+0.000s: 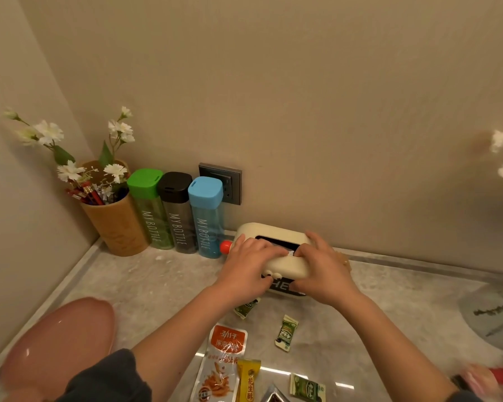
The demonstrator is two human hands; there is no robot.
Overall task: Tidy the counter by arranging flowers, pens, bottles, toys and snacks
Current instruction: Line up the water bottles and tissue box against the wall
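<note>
Your left hand (248,268) and right hand (323,271) both hold the cream toy (273,231) on the tabletop (157,285) by the wall (three bottles (178,216) stand just left of it). Snack packs (224,361) lie near, in front.

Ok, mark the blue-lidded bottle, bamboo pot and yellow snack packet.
blue-lidded bottle (205,191): head view, on its lid.
bamboo pot (119,227): head view, on its front wall.
yellow snack packet (249,382): head view, on its printed face.

three bottles (177,211) right of flower holder (115,219), snacks (225,362) before toy (276,253)
</note>
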